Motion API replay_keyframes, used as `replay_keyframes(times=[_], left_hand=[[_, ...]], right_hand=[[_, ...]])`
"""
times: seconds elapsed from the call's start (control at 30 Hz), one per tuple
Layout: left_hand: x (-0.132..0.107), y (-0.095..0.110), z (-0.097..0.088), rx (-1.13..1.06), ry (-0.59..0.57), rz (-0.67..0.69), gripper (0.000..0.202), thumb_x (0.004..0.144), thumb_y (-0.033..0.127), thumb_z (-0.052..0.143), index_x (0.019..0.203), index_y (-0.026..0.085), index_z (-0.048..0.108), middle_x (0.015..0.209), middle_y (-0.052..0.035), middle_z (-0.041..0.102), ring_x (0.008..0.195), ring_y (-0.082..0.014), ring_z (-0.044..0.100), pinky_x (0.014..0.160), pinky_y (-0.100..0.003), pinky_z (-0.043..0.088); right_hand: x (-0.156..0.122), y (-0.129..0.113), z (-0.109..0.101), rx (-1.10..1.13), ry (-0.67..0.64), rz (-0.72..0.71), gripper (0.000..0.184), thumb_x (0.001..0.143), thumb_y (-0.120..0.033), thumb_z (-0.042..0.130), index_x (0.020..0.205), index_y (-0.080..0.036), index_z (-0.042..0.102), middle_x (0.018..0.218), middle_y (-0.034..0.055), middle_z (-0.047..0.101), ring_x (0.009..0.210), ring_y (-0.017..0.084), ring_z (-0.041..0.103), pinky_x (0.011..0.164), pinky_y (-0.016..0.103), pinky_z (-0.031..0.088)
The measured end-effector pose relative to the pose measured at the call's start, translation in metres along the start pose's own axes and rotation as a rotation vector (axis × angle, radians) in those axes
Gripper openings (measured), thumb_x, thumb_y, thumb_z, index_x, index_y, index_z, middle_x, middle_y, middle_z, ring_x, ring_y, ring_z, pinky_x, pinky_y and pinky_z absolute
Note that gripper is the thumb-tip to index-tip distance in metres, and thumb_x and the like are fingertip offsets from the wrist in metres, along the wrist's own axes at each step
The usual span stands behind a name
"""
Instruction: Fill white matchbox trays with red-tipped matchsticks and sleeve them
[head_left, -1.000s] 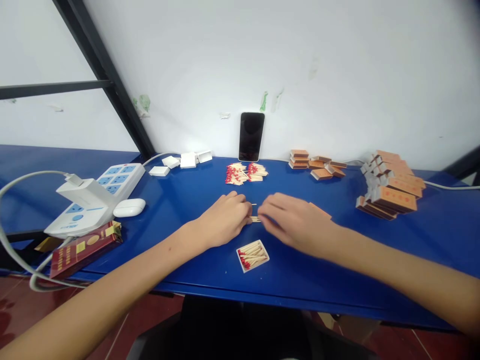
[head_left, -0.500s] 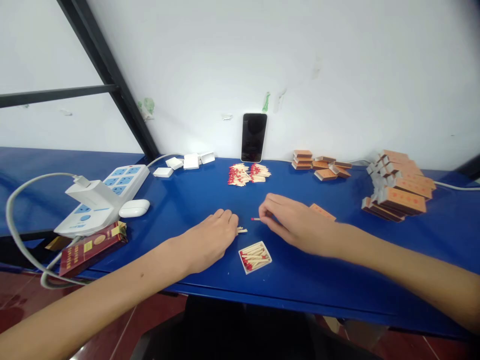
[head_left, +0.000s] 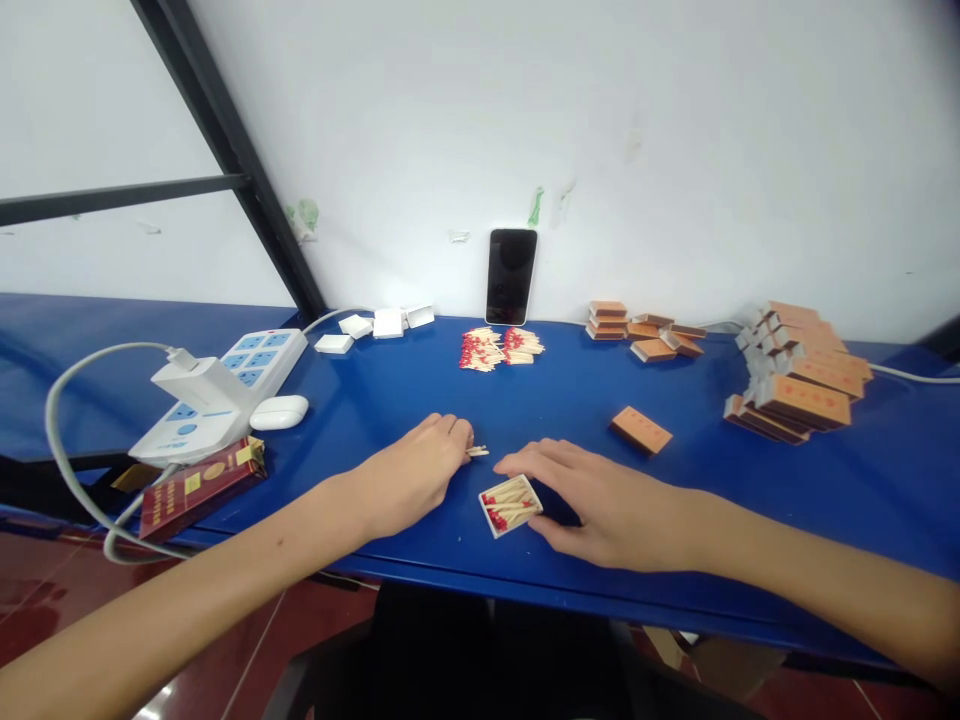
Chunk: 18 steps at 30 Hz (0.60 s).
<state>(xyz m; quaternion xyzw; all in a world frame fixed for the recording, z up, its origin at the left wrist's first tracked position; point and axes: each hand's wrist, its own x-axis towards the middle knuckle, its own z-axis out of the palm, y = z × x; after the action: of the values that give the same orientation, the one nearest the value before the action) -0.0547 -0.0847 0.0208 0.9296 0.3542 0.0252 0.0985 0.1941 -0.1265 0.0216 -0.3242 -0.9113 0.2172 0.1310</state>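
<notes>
left hand (head_left: 427, 468) pinches several matches (head_left: 478, 452); right hand (head_left: 589, 500) is spread at the tray (head_left: 516, 526) on the worktop (head_left: 420, 385), grip unconfirmed; tray appears largely filled, held matches and two match piles (head_left: 480, 350) outstanding.

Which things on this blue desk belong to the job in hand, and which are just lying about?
Likely job-related:
white tray of red-tipped wooden matches
pale wooden matchsticks in the left hand
orange cardboard matchbox

Apparently just lying about:
white plastic power strip
white rounded case
dark red cardboard box
</notes>
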Motion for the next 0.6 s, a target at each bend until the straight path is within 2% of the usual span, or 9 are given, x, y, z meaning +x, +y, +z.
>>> replay_keyframes(times=[0.1, 0.2, 0.33, 0.4, 0.5, 0.6], left_hand=[[-0.004, 0.018, -0.006, -0.122, 0.033, 0.034, 0.015, 0.096, 0.010, 0.037, 0.099, 0.016, 0.051, 0.097, -0.0071, 0.058, 0.088, -0.0202, 0.056, 0.079, -0.032, 0.046], [-0.004, 0.035, -0.010, -0.170, -0.016, 0.067, 0.017, 0.095, 0.008, 0.038, 0.097, 0.016, 0.053, 0.095, -0.0063, 0.059, 0.086, -0.0190, 0.056, 0.077, -0.031, 0.047], [0.001, 0.042, -0.003, -0.195, -0.026, 0.114, 0.016, 0.096, 0.010, 0.043, 0.098, 0.015, 0.059, 0.099, -0.0078, 0.061, 0.089, -0.0191, 0.059, 0.077, -0.031, 0.049], [0.004, 0.041, 0.001, -0.265, -0.009, 0.110, 0.014, 0.096, 0.014, 0.048, 0.096, 0.016, 0.062, 0.098, -0.0064, 0.063, 0.091, -0.0185, 0.060, 0.078, -0.029, 0.049], [0.005, 0.039, 0.004, -0.346, 0.033, 0.081, 0.012, 0.096, 0.020, 0.053, 0.094, 0.017, 0.065, 0.092, -0.0029, 0.064, 0.083, -0.0154, 0.062, 0.073, -0.026, 0.049], [0.002, 0.038, 0.003, -0.374, 0.100, 0.027, 0.014, 0.094, 0.026, 0.060, 0.103, 0.019, 0.066, 0.091, -0.0018, 0.065, 0.078, -0.0138, 0.062, 0.071, -0.026, 0.050]], right_hand=[[-0.001, 0.006, 0.010, 0.117, 0.062, 0.088, 0.046, 0.086, -0.023, 0.062, 0.129, -0.025, 0.045, 0.115, 0.0055, 0.063, 0.102, 0.019, 0.062, 0.085, 0.035, 0.054], [-0.003, 0.011, 0.017, 0.215, 0.137, 0.120, 0.058, 0.082, -0.024, 0.067, 0.132, -0.026, 0.038, 0.107, 0.0038, 0.066, 0.097, 0.018, 0.063, 0.085, 0.035, 0.054], [-0.005, 0.011, 0.020, 0.260, 0.169, 0.136, 0.065, 0.080, -0.023, 0.069, 0.134, -0.027, 0.033, 0.107, 0.0037, 0.066, 0.095, 0.018, 0.063, 0.084, 0.035, 0.054], [-0.006, 0.010, 0.020, 0.254, 0.171, 0.149, 0.055, 0.080, -0.024, 0.070, 0.127, -0.026, 0.041, 0.105, 0.0025, 0.066, 0.093, 0.017, 0.063, 0.082, 0.033, 0.054], [-0.007, 0.007, 0.019, 0.206, 0.172, 0.165, 0.032, 0.082, -0.026, 0.070, 0.109, -0.024, 0.052, 0.098, 0.0004, 0.066, 0.090, 0.016, 0.063, 0.078, 0.030, 0.053], [-0.010, 0.004, 0.017, 0.175, 0.177, 0.166, 0.029, 0.083, -0.032, 0.071, 0.107, -0.023, 0.056, 0.100, 0.0008, 0.067, 0.091, 0.016, 0.063, 0.079, 0.030, 0.052]])
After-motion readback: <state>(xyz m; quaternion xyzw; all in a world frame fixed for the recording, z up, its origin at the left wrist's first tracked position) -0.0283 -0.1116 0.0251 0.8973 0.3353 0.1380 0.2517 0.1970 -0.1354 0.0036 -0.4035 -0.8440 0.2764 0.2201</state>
